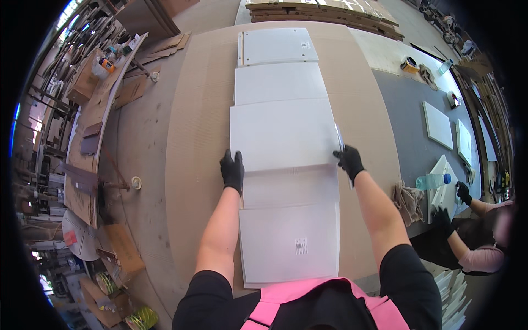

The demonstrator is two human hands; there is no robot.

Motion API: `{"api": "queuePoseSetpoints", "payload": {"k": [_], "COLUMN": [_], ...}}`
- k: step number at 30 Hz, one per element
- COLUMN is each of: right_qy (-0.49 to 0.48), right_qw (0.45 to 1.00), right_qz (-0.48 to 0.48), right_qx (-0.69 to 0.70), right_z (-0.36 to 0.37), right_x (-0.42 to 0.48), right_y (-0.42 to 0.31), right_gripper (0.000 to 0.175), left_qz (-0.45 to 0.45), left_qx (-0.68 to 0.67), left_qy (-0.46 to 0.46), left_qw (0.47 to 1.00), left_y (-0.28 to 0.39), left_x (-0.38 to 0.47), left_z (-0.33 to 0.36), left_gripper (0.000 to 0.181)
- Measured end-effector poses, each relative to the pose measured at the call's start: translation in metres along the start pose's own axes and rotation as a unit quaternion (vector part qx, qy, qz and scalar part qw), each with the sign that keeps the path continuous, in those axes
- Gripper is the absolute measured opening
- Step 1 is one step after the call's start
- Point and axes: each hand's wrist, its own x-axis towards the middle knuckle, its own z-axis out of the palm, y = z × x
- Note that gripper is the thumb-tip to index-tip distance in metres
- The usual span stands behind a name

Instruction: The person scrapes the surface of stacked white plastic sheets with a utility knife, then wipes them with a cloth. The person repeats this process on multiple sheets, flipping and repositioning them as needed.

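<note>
A column of overlapping white panels (284, 132) lies before me on a sheet of brown cardboard (202, 123). My left hand (233, 170), in a black glove, is at the left edge of the middle panel, its thumb over the edge. Whether it grips the panel or only touches it is unclear. At the opposite edge, my gloved right hand (350, 163) holds a thin, shiny tool (339, 136), blurred and partly hidden by the fingers. Its fingertips meet the panel's side. The nearest panel (284, 243) bears a printed label, as does the farthest one (278, 46).
A co-worker's gloved hands (443, 222) are at white boards (441, 189) on the grey table (396, 99) to the right. A water bottle (433, 181) and a rag (408, 202) lie there. Left stands a cluttered bench (105, 86); flat cartons (326, 14) are stacked beyond.
</note>
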Motion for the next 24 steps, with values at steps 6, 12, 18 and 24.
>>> {"api": "queuePoseSetpoints", "payload": {"k": [6, 12, 18, 24], "right_qy": [0.036, 0.036, 0.045, 0.066], "right_qw": [0.999, 0.998, 0.994, 0.994], "right_qz": [-0.027, -0.055, -0.084, -0.079], "right_qx": [-0.023, -0.021, -0.055, -0.031], "right_z": [0.013, 0.015, 0.018, 0.019], "right_x": [0.015, 0.032, 0.029, 0.024], "right_y": [0.032, 0.028, 0.022, 0.023], "right_gripper": [0.025, 0.026, 0.023, 0.019], "left_qz": [-0.027, -0.031, -0.051, 0.021], "left_qx": [-0.060, -0.097, -0.121, -0.059], "left_qy": [-0.005, 0.011, -0.007, -0.001], "left_qw": [0.998, 0.995, 0.991, 0.998], "left_y": [0.016, 0.026, 0.016, 0.006], "left_x": [-0.005, 0.015, 0.018, 0.020], "left_z": [0.005, 0.006, 0.014, 0.013], "left_gripper": [0.063, 0.061, 0.066, 0.070]}}
